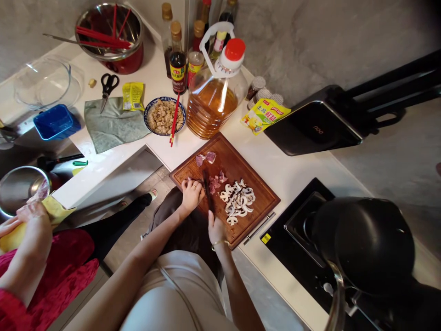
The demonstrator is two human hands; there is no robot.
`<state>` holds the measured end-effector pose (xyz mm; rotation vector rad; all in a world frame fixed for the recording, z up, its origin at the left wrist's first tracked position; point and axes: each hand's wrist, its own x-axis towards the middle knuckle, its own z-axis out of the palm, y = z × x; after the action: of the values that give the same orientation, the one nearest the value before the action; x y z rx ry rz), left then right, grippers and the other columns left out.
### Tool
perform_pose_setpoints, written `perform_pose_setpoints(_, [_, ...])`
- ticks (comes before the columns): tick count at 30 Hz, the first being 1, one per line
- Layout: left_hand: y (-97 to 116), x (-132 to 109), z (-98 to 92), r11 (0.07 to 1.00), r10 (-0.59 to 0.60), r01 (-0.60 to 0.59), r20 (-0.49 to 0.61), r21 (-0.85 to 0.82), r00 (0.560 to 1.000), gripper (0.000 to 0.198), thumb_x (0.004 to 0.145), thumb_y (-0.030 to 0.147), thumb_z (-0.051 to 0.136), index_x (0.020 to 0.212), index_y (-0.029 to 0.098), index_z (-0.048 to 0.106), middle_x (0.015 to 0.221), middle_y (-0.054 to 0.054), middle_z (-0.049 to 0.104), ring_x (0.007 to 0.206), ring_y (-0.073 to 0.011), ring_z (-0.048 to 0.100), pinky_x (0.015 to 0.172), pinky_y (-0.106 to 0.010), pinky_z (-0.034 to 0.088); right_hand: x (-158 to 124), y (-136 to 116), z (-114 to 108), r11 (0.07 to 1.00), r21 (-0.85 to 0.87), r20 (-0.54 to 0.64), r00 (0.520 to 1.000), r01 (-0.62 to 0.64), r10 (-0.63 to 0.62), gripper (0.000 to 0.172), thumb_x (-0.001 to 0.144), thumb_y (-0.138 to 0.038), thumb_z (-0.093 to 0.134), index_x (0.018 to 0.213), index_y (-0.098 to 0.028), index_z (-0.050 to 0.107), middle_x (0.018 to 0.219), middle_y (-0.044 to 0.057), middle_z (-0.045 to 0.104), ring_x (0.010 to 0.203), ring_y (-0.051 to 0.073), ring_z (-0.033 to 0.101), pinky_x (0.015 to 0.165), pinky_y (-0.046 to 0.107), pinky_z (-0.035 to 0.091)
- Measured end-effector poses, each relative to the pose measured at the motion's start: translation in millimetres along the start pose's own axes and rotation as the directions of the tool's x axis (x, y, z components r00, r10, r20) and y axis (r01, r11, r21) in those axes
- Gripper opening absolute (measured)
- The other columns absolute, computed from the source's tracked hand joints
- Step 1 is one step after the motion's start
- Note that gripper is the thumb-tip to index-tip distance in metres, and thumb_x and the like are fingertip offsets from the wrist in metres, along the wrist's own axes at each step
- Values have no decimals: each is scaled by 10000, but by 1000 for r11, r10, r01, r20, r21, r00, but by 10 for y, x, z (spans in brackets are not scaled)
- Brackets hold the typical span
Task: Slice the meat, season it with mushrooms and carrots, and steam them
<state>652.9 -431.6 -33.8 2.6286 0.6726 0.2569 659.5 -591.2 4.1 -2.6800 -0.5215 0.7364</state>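
My right hand [216, 230] is wrapped round the handle of a dark kitchen knife [208, 188], its blade pointing away from me over the wooden cutting board [263, 191]. Left of the blade, my left hand [192, 195] presses a piece of raw meat [189, 179] to the board with curled fingers; most of that piece is hidden. Just right of the knife lie small cut bits of meat [217, 183]. Two larger meat pieces [206, 158] rest near the board's far corner. Sliced mushrooms [239, 198] are heaped on the right half.
Behind the board stand a big oil jug [213, 103], sauce bottles [178, 69] and a blue-rimmed plate [146, 120] with chopsticks across it. A knife block [315, 126] and a black wok [374, 243] on the cooktop are to the right. At left, a co-worker's hands [34, 216] are by the sink.
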Motion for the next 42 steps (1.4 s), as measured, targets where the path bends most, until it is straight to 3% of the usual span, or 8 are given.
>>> perform_pose_setpoints(4, [0,-9,-45,1000,8,-8,0,0,1000,151,897,251,464,859,219,607,975,-72,653,1022,-268,547,984,-487,272,197,-94,65,991,123,-18,998,-50,53,849,921,-627,20,783,-140,702,731,158,698,675,224,657,616,296,437])
perform_pose_setpoints(8, [-25,-39,-92,999,-3,3,3,-40,1000,146,904,274,469,870,231,605,1017,-63,657,1069,-254,535,994,-469,262,201,-28,7,965,249,-2,997,-77,81,830,915,-628,-7,625,-186,633,573,91,638,560,197,607,549,284,410])
perform_pose_setpoints(13, [-65,-77,-106,997,11,-14,-28,-82,1000,146,908,314,470,896,235,592,1021,-53,662,1054,-232,544,1030,-448,232,130,44,-114,982,187,-12,1000,18,-17,804,916,-637,35,791,-168,677,671,103,671,649,205,628,602,286,431])
perform_pose_setpoints(18, [-74,-89,-82,996,-14,9,-51,-89,999,149,894,329,492,934,231,597,999,-67,665,1059,-247,551,1031,-450,236,36,87,-202,993,120,-4,1000,-24,25,820,902,-660,50,914,-151,693,790,136,702,729,223,653,621,287,434])
perform_pose_setpoints(27, [34,111,-148,995,-28,25,-32,-98,999,226,863,360,539,1059,280,618,1081,-69,646,1088,-266,516,1056,-491,200,-5,184,-547,953,291,-37,995,-80,95,692,898,-673,97,592,-220,523,521,46,590,519,175,575,561,275,401])
perform_pose_setpoints(31, [97,242,-146,994,24,-27,-22,-103,999,145,821,339,591,943,278,637,1002,-57,645,1067,-266,500,1070,-515,172,67,110,-555,950,308,-63,996,-44,66,687,886,-688,98,593,-227,514,530,43,585,542,182,576,598,283,415])
perform_pose_setpoints(37, [45,316,-138,998,-42,40,-33,-52,999,96,842,311,557,804,252,623,889,-61,650,989,-275,512,1011,-537,231,189,43,-682,943,319,-133,980,-96,145,715,874,-706,93,611,-219,545,554,60,605,561,197,589,582,292,413])
perform_pose_setpoints(42, [22,335,-216,997,34,-35,-21,-72,999,130,831,376,585,856,253,619,912,-64,658,980,-275,520,1003,-524,252,166,98,-681,961,264,-154,980,-82,126,731,901,-667,90,670,-199,603,574,72,624,600,202,619,600,285,425])
